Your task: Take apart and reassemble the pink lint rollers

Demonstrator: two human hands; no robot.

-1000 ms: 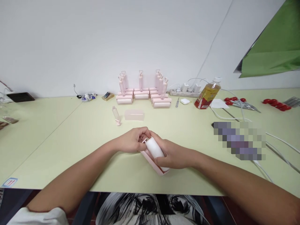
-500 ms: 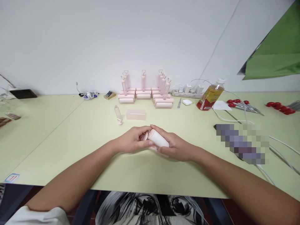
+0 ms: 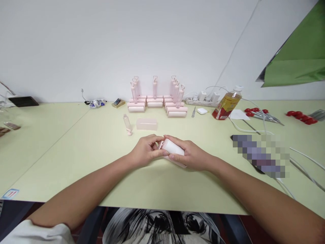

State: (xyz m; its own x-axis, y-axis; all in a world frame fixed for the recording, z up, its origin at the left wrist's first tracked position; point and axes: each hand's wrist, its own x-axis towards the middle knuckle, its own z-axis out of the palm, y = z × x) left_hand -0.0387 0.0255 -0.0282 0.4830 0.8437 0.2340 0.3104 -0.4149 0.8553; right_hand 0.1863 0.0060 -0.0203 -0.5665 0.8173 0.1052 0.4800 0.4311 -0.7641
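Both hands meet at the middle of the pale green table. My right hand is wrapped round a white lint roll in a pink holder, lying almost flat just above the table. My left hand pinches the roll's left end with its fingertips. Beyond the hands lie a loose clear handle with a pink tip and a translucent pink cover.
A row of finished pink rollers stands at the back by the wall. To the right are a power strip, a bottle of yellow liquid, red-handled tools, cables and a blurred patch.
The roll and holder have tipped from a steep slant to nearly level and moved a little farther from me. Both hands stayed closed on it.
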